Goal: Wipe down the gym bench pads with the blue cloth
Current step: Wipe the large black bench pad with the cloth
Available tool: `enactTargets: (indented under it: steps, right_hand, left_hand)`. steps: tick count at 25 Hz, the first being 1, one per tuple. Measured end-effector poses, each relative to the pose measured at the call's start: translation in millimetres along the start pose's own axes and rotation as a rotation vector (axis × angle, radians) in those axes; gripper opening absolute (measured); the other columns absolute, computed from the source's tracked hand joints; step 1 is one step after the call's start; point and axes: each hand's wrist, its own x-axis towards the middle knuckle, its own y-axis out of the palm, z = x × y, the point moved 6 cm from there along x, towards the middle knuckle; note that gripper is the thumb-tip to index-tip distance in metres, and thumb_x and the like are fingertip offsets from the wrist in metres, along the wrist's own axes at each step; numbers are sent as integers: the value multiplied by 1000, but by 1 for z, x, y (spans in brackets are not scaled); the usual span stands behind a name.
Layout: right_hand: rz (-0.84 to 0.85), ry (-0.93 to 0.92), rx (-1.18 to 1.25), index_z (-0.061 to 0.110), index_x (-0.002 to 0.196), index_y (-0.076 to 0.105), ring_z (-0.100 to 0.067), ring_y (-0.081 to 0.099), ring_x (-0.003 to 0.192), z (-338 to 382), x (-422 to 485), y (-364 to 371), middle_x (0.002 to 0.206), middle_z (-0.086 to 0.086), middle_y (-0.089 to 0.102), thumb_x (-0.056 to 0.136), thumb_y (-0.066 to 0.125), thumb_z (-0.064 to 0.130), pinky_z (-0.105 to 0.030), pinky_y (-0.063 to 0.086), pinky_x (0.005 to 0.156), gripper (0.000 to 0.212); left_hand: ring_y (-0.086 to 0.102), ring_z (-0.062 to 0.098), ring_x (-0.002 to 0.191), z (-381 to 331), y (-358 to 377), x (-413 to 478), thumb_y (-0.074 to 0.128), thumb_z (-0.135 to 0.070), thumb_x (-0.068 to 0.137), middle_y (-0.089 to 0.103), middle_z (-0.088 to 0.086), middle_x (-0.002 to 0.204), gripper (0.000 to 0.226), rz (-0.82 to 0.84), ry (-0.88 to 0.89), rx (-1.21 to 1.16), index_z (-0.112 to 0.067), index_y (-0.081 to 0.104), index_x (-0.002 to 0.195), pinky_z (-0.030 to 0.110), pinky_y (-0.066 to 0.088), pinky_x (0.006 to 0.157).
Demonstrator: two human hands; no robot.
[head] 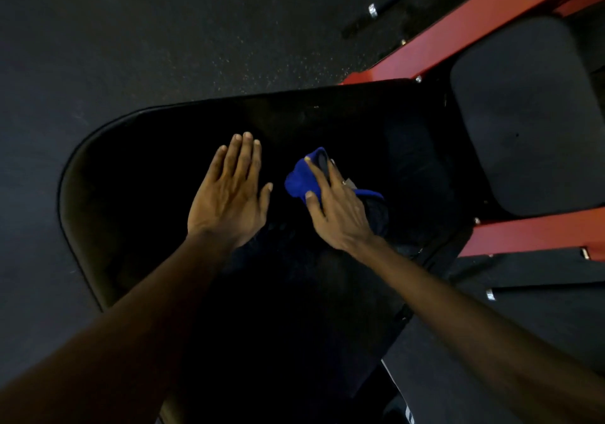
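My right hand (334,209) grips the bunched blue cloth (298,182) mid-wipe on the glossy black bench pad (131,175), left hand (229,196) flat, fingers together; edges probably next.

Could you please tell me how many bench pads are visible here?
2: a large black pad under the blue cloth, and a smaller pad at upper right between the red frame rails; more may be out of view.
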Motion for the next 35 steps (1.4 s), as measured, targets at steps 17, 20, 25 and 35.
enactTargets:
  steps: [17,20,25,35]
  right_hand:
    - [-166,139,11,18,154,40,-38,55,130,-14,127,-24,154,-15,45,103,47,51,-45,48,100,61]
    - [-197,544,111,17,154,36,-36,55,128,-82,167,-40,152,-13,45,104,41,53,-46,46,98,62]
    - [-235,427,4,20,150,42,-36,59,123,-16,159,-35,154,-11,45,103,42,53,-43,49,91,57]
    - [-279,679,183,15,150,40,-35,59,124,-106,178,-49,140,-13,56,102,47,52,-44,47,97,61]
  left_hand:
    - [0,33,157,1,0,4,10,-43,103,0,21,169,72,68,-2,15,1,0,160,46,4,127]
    - [-6,32,157,1,-1,2,10,-44,105,-8,20,168,72,76,1,13,1,-7,159,46,2,127]
    - [-1,33,157,2,0,4,13,-41,104,-2,21,169,71,51,-10,-23,1,-1,160,47,2,127]
    - [-7,32,157,2,0,3,6,-44,104,-8,21,168,72,51,6,0,0,-7,159,46,2,127]
